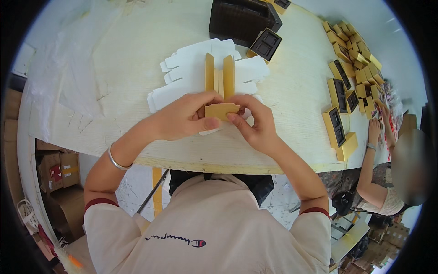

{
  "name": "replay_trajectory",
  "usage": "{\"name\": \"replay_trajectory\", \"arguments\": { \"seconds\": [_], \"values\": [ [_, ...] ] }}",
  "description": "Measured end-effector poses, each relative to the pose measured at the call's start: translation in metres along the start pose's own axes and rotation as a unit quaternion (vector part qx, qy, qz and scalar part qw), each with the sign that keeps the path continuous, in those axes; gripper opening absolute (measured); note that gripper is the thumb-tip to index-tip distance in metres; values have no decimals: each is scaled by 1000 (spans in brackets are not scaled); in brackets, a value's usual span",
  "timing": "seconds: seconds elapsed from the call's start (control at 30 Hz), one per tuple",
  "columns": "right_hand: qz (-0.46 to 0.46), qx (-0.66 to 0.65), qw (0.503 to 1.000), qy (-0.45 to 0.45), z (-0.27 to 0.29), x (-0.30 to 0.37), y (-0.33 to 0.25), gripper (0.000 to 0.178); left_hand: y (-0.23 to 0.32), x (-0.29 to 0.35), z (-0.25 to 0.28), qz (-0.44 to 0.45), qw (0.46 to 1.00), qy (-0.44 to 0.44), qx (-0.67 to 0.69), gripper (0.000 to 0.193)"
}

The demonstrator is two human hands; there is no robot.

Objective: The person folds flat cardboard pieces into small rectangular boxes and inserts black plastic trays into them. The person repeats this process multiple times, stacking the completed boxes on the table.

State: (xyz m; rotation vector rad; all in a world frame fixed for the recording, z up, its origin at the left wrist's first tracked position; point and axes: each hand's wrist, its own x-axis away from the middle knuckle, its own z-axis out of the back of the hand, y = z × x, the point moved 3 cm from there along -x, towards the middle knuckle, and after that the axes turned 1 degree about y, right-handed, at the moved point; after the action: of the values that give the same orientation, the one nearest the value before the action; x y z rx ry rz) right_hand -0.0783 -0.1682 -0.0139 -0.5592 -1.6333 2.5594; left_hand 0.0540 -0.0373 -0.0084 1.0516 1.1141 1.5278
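Note:
Both my hands grip a gold cardboard box point(222, 111), partly folded, at its near end. Two long gold side walls stand up and run away from me, with a narrow channel between them. My left hand point(194, 114) pinches the left of the near flap, thumb on its face and fingers behind. On the flap's right edge my right hand point(255, 119) closes, thumb in front and fingertips behind. Under the box lie flat white box blanks point(175, 86) with notched tabs, fanned to both sides. My hands hide part of the box and the nearest blanks.
A dark brown box point(237, 23) stands at the table's far side, beside a gold box with a black insert point(265, 44). More gold boxes point(335, 128) line the right, behind them a heap. Clear plastic sheeting point(68, 68) lies left. At right a co-worker's hands point(375, 130) reach in.

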Motion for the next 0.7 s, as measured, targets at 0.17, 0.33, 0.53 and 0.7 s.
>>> {"name": "replay_trajectory", "arguments": {
  "seconds": [0.17, 0.33, 0.53, 0.7],
  "values": [
    [86, 24, 991, 98, -4, 4, 3, 36, -5, -1, -15, -74, 992, 92, -48, 36],
    [230, 437, 866, 80, 3, 2, -8, 35, 7, -5, -13, 42, 996, 63, 38, 38],
    [239, 475, 839, -111, 4, -10, -14, 16, 2, 5, -25, -165, 917, 190, -310, 20],
    [162, 383, 889, -191, 2, -24, -17, 12, 1, 5, -27, -167, 882, 174, -404, 10]
  ]
}}
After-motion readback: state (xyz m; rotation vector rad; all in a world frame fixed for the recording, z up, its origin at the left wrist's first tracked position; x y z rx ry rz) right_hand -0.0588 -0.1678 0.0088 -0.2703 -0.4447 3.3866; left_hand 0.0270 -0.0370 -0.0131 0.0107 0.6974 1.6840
